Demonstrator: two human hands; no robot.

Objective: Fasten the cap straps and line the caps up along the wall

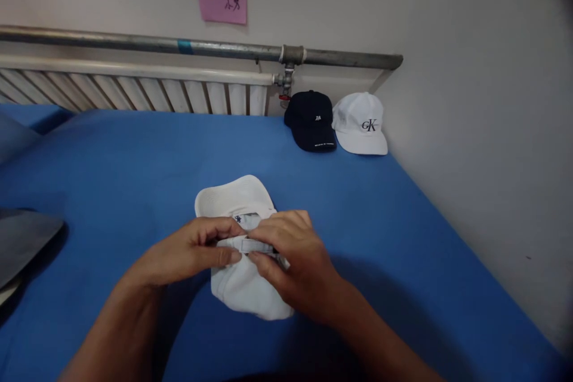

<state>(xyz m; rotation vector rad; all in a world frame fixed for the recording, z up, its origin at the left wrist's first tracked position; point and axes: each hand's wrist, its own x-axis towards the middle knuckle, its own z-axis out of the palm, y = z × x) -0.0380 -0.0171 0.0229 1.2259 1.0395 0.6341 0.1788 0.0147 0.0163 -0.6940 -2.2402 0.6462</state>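
My forearms (pixel 376 328) reach in closest, leading to the pale cap (pixel 250 295) in front of me, over the blue cover (pixel 156 152). My left hand (pixel 194 250) pinches its back strap (pixel 257 246) between thumb and fingers; my right hand (pixel 293 256) grips the strap's other end. The brim (pixel 235 197) points away. Beyond, a black cap (pixel 310 119) sits beside a white lettered cap (pixel 358 122).

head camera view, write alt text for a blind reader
A left hand and right hand hold the back strap of a white cap on a blue surface. Beyond, a black cap and a second white cap sit side by side.
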